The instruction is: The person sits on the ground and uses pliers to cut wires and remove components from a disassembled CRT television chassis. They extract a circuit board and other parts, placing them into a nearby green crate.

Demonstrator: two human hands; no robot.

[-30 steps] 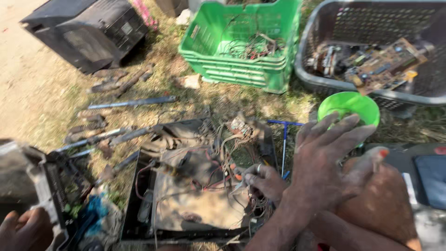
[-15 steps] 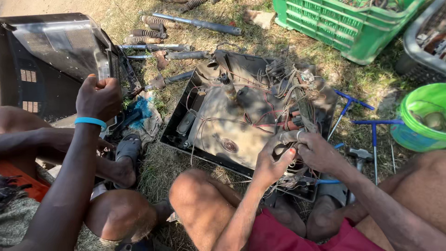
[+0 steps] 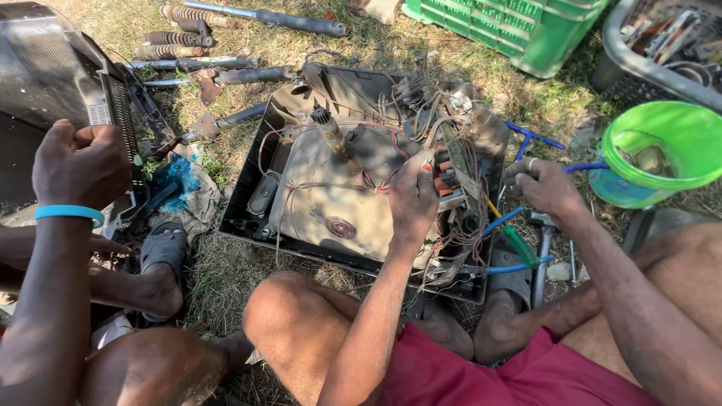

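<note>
Grey glass picture tube (image 3: pixel 331 199) lying face down in a black plastic chassis tray (image 3: pixel 244 199) on dry grass, just ahead of bent knees. Left hand (image 3: pixel 412 197) resting on the tube's right edge, fingers bent down into a tangle of wires (image 3: pixel 444 162); grasping or only pressing, impossible to tell. Right hand (image 3: pixel 545 184) clenched in a fist beside the tray, contents hidden.

Probably heavy and fragile: thick glass, a thin brittle neck (image 3: pixel 329 129) sticking up, loose wires likely to snag. Best gripped by the tray's stiff rim, never by neck or wires.

Counted: one tube, one tray, two blue T-handled tools (image 3: pixel 538 139), one green-handled screwdriver (image 3: pixel 520 246), one green bucket (image 3: pixel 662 146), one green crate (image 3: pixel 519 26), one grey basket (image 3: pixel 639 64). To the left, a co-worker's hand (image 3: pixel 79 162) with a blue wristband on a black casing (image 3: pixel 45 83).
</note>
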